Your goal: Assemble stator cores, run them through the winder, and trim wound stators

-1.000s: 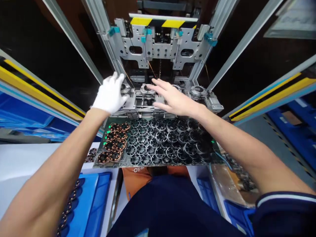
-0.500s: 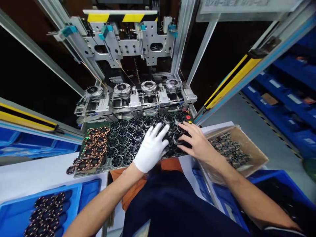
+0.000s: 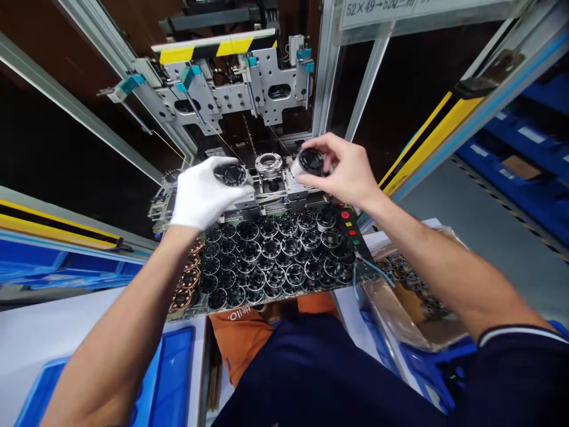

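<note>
My left hand (image 3: 202, 193), in a white glove, grips a black ring-shaped part (image 3: 234, 174) between thumb and fingers, over the left half of the machine's fixture row. Bare, my right hand (image 3: 344, 169) holds another black ring-shaped part (image 3: 310, 161) at the right end of that row. Between the two hands sits a round metal fixture (image 3: 269, 165) with an open centre. Below them, rows of black ring parts (image 3: 291, 245) cover the work plate. Copper-wound rings (image 3: 184, 287) lie at its left end, partly behind my left forearm.
Above the fixtures hangs a metal plate assembly (image 3: 231, 95) with a striped bar. Yellow-black posts (image 3: 427, 142) flank the machine. Red, yellow and green buttons (image 3: 349, 225) sit at the plate's right edge. A box of metal parts (image 3: 418, 302) stands right, a blue tray (image 3: 173, 373) lower left.
Both hands have moved up from the black parts on the plate to the fixture row, spreading apart. Each now holds a black ring part. The camera view has shifted slightly.
</note>
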